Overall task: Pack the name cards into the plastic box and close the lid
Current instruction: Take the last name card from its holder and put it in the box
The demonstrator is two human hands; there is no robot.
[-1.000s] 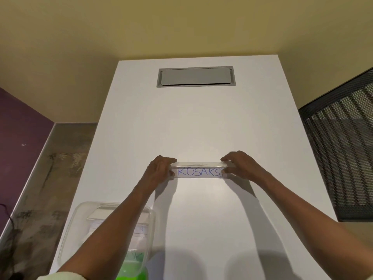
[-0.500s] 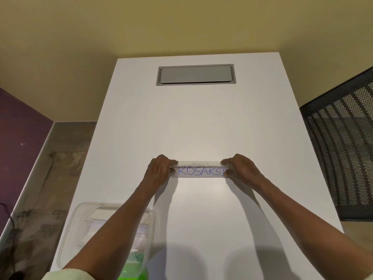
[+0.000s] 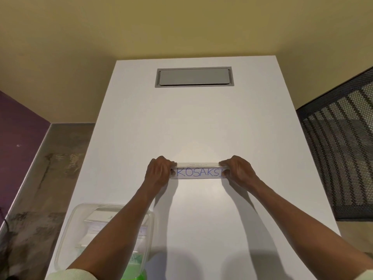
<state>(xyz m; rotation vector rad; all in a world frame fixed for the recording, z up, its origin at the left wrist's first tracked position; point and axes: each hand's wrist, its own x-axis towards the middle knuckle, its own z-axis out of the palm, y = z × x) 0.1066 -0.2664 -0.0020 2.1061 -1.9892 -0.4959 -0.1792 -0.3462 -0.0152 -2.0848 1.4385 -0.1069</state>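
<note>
A clear name card (image 3: 198, 172) with blue handwritten letters stands on the white table (image 3: 201, 122) in the middle. My left hand (image 3: 159, 171) grips its left end and my right hand (image 3: 238, 171) grips its right end, fingers curled over the top edge. At the near left corner sits the clear plastic box (image 3: 80, 229), lid off, with other name cards inside; my left forearm crosses over it and hides part of it. Something green (image 3: 133, 271) shows at the box's near side.
A grey cable hatch (image 3: 194, 76) is set into the table's far end. A black mesh chair back (image 3: 339, 150) stands just off the right edge. The floor drops away on the left of the table.
Both hands have tightened round the ends of the name card; the right hand has slid inward onto it. The card stays at the same spot.
</note>
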